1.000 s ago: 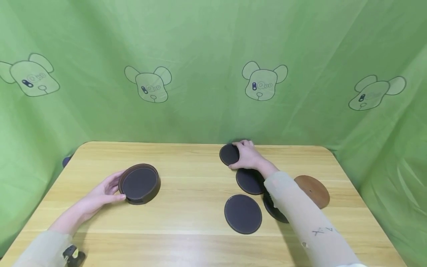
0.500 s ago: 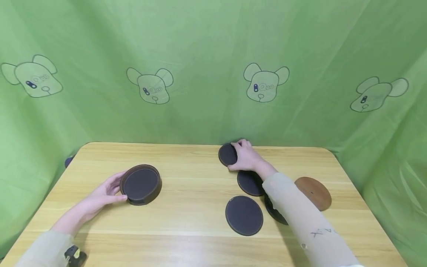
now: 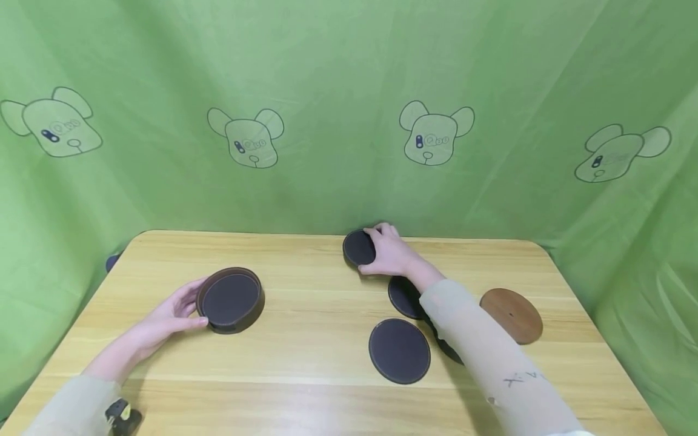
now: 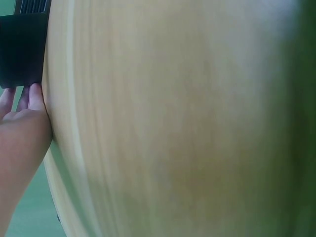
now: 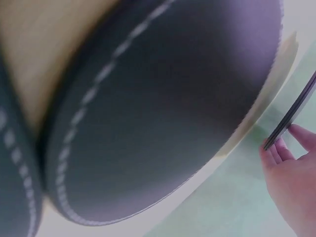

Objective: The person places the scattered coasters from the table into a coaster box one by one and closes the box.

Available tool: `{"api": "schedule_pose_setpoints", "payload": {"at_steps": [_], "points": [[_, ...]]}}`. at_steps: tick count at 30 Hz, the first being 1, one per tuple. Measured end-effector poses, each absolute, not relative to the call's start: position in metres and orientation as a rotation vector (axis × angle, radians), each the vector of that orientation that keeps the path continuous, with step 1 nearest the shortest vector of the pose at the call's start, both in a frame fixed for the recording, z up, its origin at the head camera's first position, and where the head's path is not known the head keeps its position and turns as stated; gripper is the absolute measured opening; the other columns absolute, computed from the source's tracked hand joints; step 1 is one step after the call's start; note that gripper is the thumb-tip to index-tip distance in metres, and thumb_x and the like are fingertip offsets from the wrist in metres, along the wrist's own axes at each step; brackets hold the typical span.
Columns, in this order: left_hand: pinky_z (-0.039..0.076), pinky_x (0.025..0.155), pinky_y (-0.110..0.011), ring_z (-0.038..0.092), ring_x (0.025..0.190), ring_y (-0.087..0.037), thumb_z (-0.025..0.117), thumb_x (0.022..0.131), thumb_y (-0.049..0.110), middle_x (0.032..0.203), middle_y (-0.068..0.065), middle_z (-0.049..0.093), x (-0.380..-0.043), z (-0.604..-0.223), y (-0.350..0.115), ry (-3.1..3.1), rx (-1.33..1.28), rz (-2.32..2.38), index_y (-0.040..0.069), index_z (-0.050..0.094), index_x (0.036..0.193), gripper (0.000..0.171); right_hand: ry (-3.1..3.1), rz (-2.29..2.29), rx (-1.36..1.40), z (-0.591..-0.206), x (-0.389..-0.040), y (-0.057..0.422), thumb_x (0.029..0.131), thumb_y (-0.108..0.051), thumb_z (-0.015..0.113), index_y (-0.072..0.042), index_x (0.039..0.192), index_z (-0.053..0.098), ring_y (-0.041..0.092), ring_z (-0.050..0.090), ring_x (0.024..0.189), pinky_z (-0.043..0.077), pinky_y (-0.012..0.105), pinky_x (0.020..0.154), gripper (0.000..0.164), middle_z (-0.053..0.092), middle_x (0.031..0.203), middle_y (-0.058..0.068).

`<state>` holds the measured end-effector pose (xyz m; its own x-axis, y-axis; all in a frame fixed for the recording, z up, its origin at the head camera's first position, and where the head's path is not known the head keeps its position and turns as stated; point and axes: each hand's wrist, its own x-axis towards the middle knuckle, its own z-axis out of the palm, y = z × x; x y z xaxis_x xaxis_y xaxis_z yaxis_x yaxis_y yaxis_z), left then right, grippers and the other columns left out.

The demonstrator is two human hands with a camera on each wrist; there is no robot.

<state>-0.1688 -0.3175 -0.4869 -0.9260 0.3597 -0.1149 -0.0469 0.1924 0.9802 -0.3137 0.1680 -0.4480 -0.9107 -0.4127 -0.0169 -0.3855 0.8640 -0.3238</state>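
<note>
From the head view, the right hand (image 3: 389, 254) reaches to the far edge of the wooden table (image 3: 305, 357) and pinches a dark round coaster (image 3: 358, 248), fingers over its far rim and thumb at the near side. The coaster seems tilted up off the wood, beyond the other loose coasters. One of these, the second coaster (image 3: 405, 297), lies just nearer than the held one; a third coaster (image 3: 400, 350) lies nearer still, and a brown lid (image 3: 511, 315) sits off to its right. Well to the left of the held coaster, the left hand (image 3: 166, 318) rests with straight fingers against the side of the round holder (image 3: 231, 300), fingers apart and around nothing.

In the left wrist view, the fingertips (image 4: 35, 96) touch the holder's dark wall (image 4: 19, 52), with bare tabletop filling the rest.

The right wrist view shows a stitched dark coaster (image 5: 163, 113) lying large and close below, while the fingertips (image 5: 291, 143) grip the thin edge of the held coaster (image 5: 291, 116), seen edge-on.

I judge the coaster light, thin and fairly stiff, with a smooth face that could slip; the rim is the place to grip, thumb opposite fingers, since it lies too flat to get under otherwise.
</note>
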Motion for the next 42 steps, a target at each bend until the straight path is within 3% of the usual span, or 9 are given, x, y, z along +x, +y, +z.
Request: {"api": "schedule_pose_setpoints", "payload": {"at_steps": [3,6,9,13,17,20,22,24,42], "points": [[0.04,0.103,-0.003,0.052,0.124,0.018,0.072,0.095,0.001,0.141,0.02,0.05,-0.169,-0.487,-0.317,2.158,0.295,1.79,-0.007,0.016,0.165,0.09,2.951,-0.497,-0.649,-0.446,-0.312,0.16,0.078,-0.044,0.082,0.001,0.16,0.041,0.045,0.039,0.144,0.048,0.059,0.115,0.103,0.039,0.154,0.03],[0.04,0.102,-0.003,0.051,0.123,0.018,0.072,0.095,0.002,0.154,-0.006,0.048,-0.169,-0.486,-0.317,2.165,0.281,1.777,-0.007,0.016,0.165,0.091,2.95,-0.519,-0.668,-0.445,-0.31,0.152,0.077,-0.045,0.082,0.0,0.16,0.042,0.044,0.04,0.143,0.049,0.058,0.114,0.102,0.04,0.154,0.029],[0.04,0.102,-0.003,0.05,0.123,0.019,0.073,0.095,0.003,0.163,-0.032,0.031,-0.168,-0.485,-0.316,2.17,0.267,1.766,-0.006,0.015,0.165,0.092,2.937,-0.547,-0.693,-0.443,-0.307,0.143,0.077,-0.045,0.082,-0.001,0.16,0.042,0.042,0.041,0.143,0.05,0.058,0.113,0.102,0.041,0.153,0.028],[0.04,0.102,-0.002,0.049,0.122,0.02,0.073,0.095,0.003,0.165,-0.04,0.02,-0.169,-0.484,-0.315,2.166,0.265,1.765,-0.006,0.015,0.166,0.092,2.918,-0.558,-0.749,-0.441,-0.303,0.13,0.077,-0.044,0.083,-0.002,0.16,0.042,0.04,0.043,0.141,0.052,0.055,0.112,0.102,0.042,0.153,0.026],[0.04,0.103,-0.003,0.05,0.123,0.02,0.073,0.095,0.003,0.164,-0.033,0.029,-0.169,-0.485,-0.316,2.161,0.272,1.77,-0.006,0.016,0.166,0.091,2.895,-0.558,-0.823,-0.438,-0.297,0.114,0.077,-0.045,0.083,-0.002,0.16,0.042,0.039,0.044,0.141,0.052,0.053,0.113,0.103,0.042,0.154,0.024],[0.04,0.103,-0.003,0.051,0.124,0.018,0.072,0.096,0.002,0.157,-0.008,0.046,-0.169,-0.487,-0.318,2.156,0.281,1.779,-0.005,0.017,0.166,0.09,2.873,-0.577,-0.872,-0.435,-0.293,0.102,0.077,-0.044,0.084,-0.001,0.16,0.042,0.039,0.043,0.142,0.05,0.053,0.115,0.103,0.041,0.155,0.024],[0.04,0.103,-0.003,0.051,0.125,0.017,0.072,0.096,0.001,0.148,0.011,0.049,-0.17,-0.487,-0.318,2.15,0.294,1.791,-0.005,0.017,0.166,0.089,2.865,-0.577,-0.898,-0.433,-0.29,0.094,0.077,-0.044,0.084,-0.002,0.16,0.042,0.038,0.042,0.143,0.05,0.052,0.115,0.103,0.041,0.155,0.023],[0.04,0.104,-0.003,0.052,0.126,0.017,0.071,0.096,0.0,0.142,0.022,0.049,-0.17,-0.488,-0.318,2.141,0.306,1.804,-0.005,0.018,0.166,0.088,2.854,-0.575,-0.922,-0.432,-0.288,0.086,0.077,-0.044,0.083,-0.003,0.16,0.042,0.037,0.042,0.143,0.05,0.051,0.115,0.102,0.041,0.156,0.023],[0.04,0.103,-0.002,0.051,0.125,0.018,0.071,0.095,0.0,0.14,0.024,0.049,-0.169,-0.487,-0.317,2.138,0.314,1.811,-0.006,0.016,0.165,0.089,2.794,-0.59,-1.092,-0.426,-0.272,0.033,0.076,-0.045,0.085,-0.003,0.159,0.044,0.036,0.044,0.142,0.051,0.048,0.116,0.101,0.042,0.156,0.023]]}}
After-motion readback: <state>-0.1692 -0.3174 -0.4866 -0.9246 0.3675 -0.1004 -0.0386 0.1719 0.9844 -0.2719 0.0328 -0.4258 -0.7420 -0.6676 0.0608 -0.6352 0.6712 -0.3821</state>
